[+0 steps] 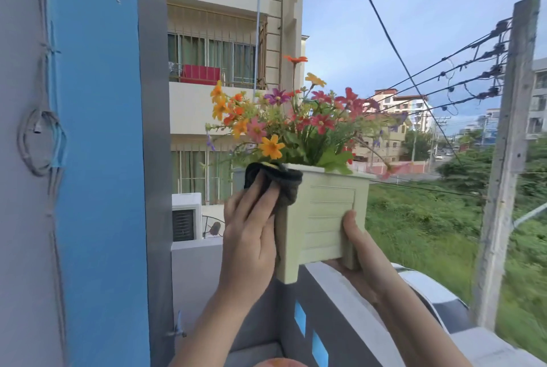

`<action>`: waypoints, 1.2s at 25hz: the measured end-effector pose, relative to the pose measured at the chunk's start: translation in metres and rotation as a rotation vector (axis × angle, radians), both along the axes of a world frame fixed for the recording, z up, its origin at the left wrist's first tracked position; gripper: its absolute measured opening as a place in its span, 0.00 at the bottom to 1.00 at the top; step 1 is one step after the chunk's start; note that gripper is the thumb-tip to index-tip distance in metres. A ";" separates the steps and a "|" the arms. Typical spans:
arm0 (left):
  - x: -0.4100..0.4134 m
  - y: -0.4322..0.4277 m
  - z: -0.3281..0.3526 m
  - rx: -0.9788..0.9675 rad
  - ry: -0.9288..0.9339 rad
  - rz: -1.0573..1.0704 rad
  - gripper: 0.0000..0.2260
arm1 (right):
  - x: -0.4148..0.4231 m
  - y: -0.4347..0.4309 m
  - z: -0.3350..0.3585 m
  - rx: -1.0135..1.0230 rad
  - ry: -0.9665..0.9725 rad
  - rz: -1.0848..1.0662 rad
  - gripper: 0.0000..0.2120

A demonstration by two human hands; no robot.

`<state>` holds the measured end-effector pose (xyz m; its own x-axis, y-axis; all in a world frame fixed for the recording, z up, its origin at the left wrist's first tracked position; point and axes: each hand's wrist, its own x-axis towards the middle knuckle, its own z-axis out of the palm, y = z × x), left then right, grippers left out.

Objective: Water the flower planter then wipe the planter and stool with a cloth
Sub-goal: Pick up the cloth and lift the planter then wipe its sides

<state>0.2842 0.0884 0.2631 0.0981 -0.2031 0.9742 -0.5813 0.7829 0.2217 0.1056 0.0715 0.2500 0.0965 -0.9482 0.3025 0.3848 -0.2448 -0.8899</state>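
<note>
A pale green square planter (328, 218) with short legs is held up in the air above the balcony wall. Orange, pink and purple flowers (296, 126) fill it. My left hand (251, 230) presses a dark cloth (281, 186) flat against the planter's left side, and the cloth drapes over the top left rim. My right hand (355, 245) grips the planter from underneath at its right front leg, thumb on the front panel. The stool is not in view.
A grey balcony wall (340, 301) with small blue openings runs below the planter. A blue and grey pillar (103, 159) stands close on the left. Beyond lie an apartment building, overhead cables, a concrete pole (506, 159) and a parked car below.
</note>
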 end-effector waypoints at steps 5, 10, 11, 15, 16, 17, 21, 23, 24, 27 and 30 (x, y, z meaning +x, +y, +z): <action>0.009 -0.008 0.011 0.235 0.198 -0.027 0.18 | 0.001 -0.006 -0.009 0.045 -0.014 0.000 0.52; 0.008 -0.009 0.012 0.127 0.152 0.026 0.18 | 0.002 -0.005 -0.009 0.055 -0.036 0.031 0.39; 0.010 -0.011 0.015 0.194 0.235 0.007 0.19 | 0.003 -0.005 -0.010 0.061 -0.034 0.041 0.42; -0.002 0.004 0.006 0.022 0.112 -0.003 0.17 | 0.004 -0.008 -0.014 0.063 0.001 0.032 0.49; -0.003 0.002 0.003 -0.044 0.033 0.008 0.17 | 0.004 -0.009 -0.013 0.059 -0.009 0.036 0.48; 0.001 -0.005 0.001 -0.059 0.002 0.021 0.17 | 0.004 -0.010 -0.013 0.052 -0.030 0.050 0.48; 0.023 -0.025 -0.002 0.340 0.209 0.032 0.18 | 0.002 -0.006 -0.009 0.041 -0.079 0.085 0.42; 0.015 -0.012 -0.012 0.468 0.213 -0.130 0.17 | 0.002 -0.007 -0.005 0.048 -0.054 0.049 0.42; 0.008 -0.002 -0.016 0.421 0.177 -0.231 0.15 | 0.002 -0.008 -0.002 0.043 -0.029 0.029 0.46; 0.003 -0.002 -0.018 0.239 0.072 -0.248 0.17 | 0.004 -0.007 0.002 0.011 0.024 0.002 0.53; 0.021 -0.026 -0.008 0.391 0.213 -0.061 0.21 | 0.004 -0.005 0.001 -0.011 0.043 0.029 0.49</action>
